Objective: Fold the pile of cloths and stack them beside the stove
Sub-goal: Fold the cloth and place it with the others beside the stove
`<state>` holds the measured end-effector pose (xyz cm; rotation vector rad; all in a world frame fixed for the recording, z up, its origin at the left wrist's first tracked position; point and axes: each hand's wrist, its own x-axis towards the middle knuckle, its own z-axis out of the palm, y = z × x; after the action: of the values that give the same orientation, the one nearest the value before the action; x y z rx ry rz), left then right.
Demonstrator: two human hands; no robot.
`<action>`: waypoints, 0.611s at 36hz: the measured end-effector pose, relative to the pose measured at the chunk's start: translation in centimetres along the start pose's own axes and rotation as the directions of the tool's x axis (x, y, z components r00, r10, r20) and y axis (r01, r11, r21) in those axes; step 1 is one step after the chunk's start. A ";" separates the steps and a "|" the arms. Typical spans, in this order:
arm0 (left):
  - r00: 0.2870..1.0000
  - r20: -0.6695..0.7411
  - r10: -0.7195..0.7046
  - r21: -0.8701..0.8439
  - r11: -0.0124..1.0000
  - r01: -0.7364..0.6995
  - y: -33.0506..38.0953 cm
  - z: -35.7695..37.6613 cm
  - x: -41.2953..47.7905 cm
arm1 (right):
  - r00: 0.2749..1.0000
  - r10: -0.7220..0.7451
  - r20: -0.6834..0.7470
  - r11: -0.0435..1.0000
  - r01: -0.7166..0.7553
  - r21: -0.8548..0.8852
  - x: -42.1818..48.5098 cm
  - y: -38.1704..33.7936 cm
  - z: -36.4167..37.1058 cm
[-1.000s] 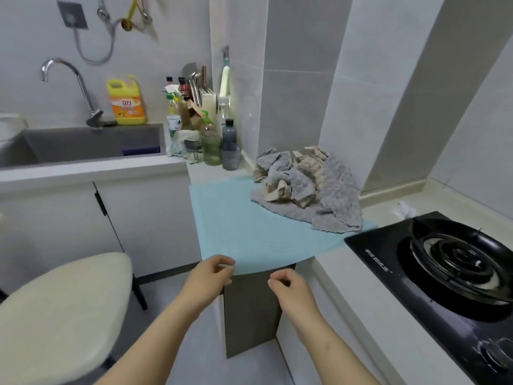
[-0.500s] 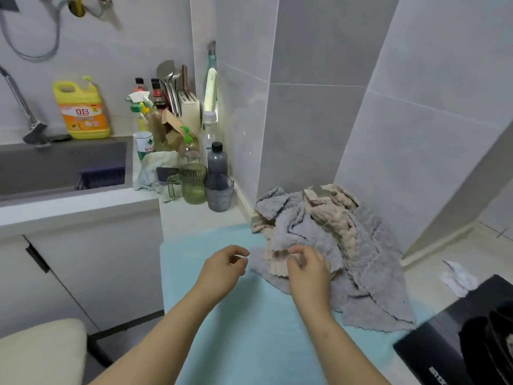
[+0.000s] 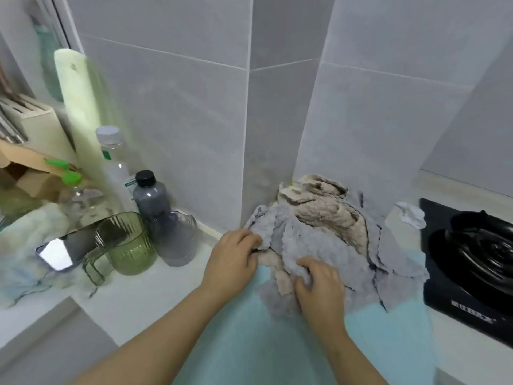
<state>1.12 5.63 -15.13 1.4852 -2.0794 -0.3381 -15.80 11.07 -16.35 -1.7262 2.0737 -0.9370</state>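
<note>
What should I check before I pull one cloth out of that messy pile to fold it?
1. Left hand grips the grey cloth at its edge: ok.
2. Right hand grips grey cloth too: ok.
3. Both hands hold one single cloth: cannot tell, the pile is tangled.
4. Bare blue mat in front of the pile for folding: ok.
5. Green cup and grey cup stand apart from the pile: ok.
6. No flame on the stove: ok, none shows.
</note>
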 end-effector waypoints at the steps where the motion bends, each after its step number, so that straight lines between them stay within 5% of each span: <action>1: 1.000 0.013 0.019 -0.016 1.000 -0.019 -0.5 0.1 -0.3 | 0.999 0.021 -0.038 1.000 -0.020 0.010 -0.6 -0.1 0.3; 6: 0.993 0.105 0.052 -0.050 0.998 -0.047 -1.1 0.3 -1.3 | 0.977 0.136 -0.166 0.989 -0.124 0.083 -3.5 -1.0 1.0; 13: 0.997 0.037 0.066 0.069 0.995 -0.069 -1.9 2.1 -0.4 | 0.948 0.193 -0.253 0.974 -0.153 0.168 -5.8 -0.4 2.9; 22: 0.993 -0.023 0.116 0.020 0.993 -0.115 -4.6 3.8 -3.0 | 0.907 0.279 -0.316 0.910 -0.143 0.390 -8.3 -0.4 5.4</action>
<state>3.25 6.35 -21.42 1.3656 -2.1437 -0.2554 -10.27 17.33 -21.67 -1.1759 2.0788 -1.5469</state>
